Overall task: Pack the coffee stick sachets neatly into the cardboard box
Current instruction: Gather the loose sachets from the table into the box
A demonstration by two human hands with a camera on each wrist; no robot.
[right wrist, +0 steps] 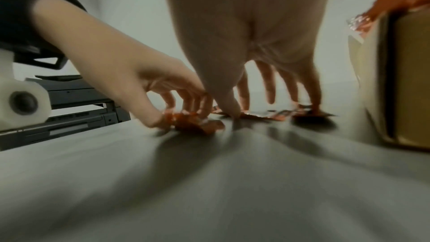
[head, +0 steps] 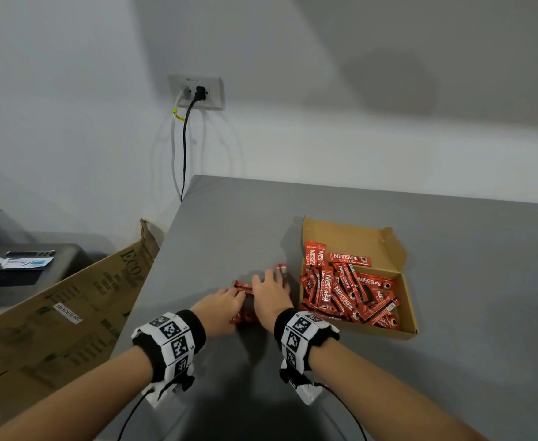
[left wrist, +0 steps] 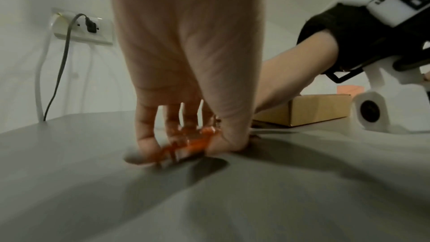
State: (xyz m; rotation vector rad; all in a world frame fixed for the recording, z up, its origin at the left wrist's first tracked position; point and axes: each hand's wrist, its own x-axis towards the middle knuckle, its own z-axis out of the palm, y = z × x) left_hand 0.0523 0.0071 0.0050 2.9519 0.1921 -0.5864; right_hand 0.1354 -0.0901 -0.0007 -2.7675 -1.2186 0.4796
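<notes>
Head view: two hands [head: 226, 302] [head: 269, 294], one box [head: 409, 313].

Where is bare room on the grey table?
Bare: the grey table behind both hands and right of the open cardboard box. Crowded: red coffee sachets under the left hand and right hand, beside the box.

box [head: 409, 329] right on table [head: 452, 361], sachets [head: 347, 291] inside it, loose sachets [head: 243, 286] just left

Head looks down; wrists skim table [head: 452, 297].
</notes>
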